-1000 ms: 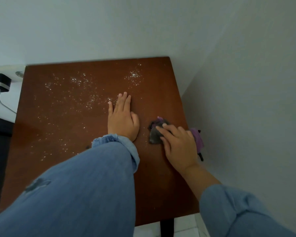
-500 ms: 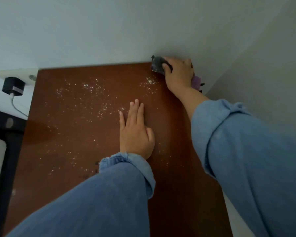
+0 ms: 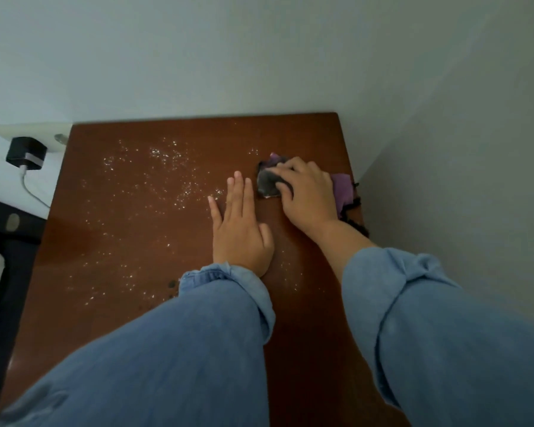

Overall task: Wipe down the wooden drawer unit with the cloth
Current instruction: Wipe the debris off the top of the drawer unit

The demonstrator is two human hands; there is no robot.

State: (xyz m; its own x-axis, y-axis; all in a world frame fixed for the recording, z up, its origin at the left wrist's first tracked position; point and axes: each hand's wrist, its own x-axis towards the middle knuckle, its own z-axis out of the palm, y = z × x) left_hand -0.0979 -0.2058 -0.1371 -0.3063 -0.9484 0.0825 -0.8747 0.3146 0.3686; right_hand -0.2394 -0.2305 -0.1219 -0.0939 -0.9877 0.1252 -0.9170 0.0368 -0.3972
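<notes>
Fingers (image 3: 285, 171) of right hand (image 3: 309, 195) curled over crumpled purple-and-grey soft cloth (image 3: 270, 183), pressing it onto top of brown smooth wooden drawer unit (image 3: 154, 248), toward 1 o'clock. Left hand (image 3: 241, 232) flat, fingers straight, holding nothing, bracing beside cloth. Best worked toward 9 o'clock in overlapping strokes, gathering scattered white gritty crumbs (image 3: 167, 167). Rolled blue denim sleeves (image 3: 228, 285) behind both wrists.

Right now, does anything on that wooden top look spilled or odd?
Yes: white specks lie scattered over the left and middle of the brown top, like spilled powder. The right hand presses a cloth down beside them.
</notes>
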